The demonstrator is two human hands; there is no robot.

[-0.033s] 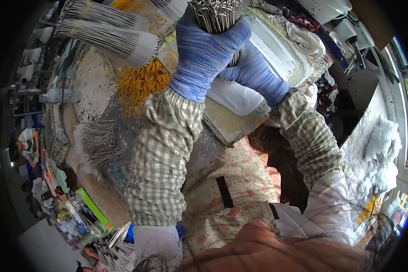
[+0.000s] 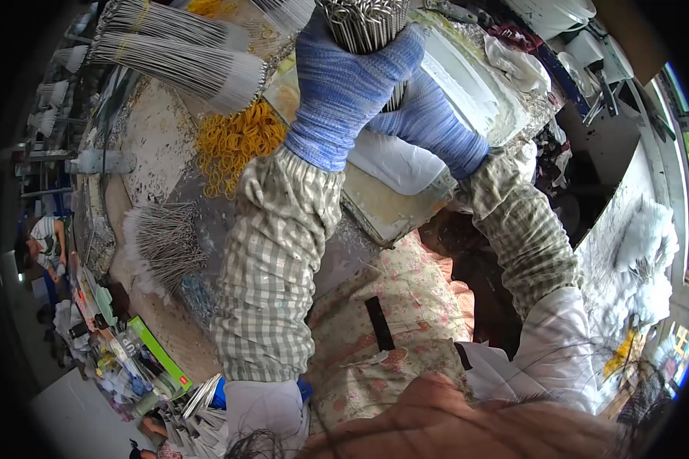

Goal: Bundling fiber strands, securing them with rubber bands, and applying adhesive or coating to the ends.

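Observation:
My left hand (image 2: 341,88), in a blue knitted glove, is wrapped round a thick bundle of thin metal wire stems (image 2: 364,24) with curled ends upward. Lower on the same bundle my right hand (image 2: 436,126), gloved alike, is closed against it, its fingers partly hidden by the left. The bundle's lower end is mostly covered by the gloves. Under the hands lies a board (image 2: 390,214) with a smooth white slab (image 2: 402,164) on it. Beyond the right hand is a shallow tray of whitish material (image 2: 471,84).
Left of my hands lie bundles of metal wires with white ends (image 2: 184,65) and a heap of yellow rubber bands (image 2: 237,141). Nearer sits a loose pile of wire-stemmed white brushes (image 2: 164,241). White tubs (image 2: 559,15) stand far right; a person (image 2: 50,241) is at far left.

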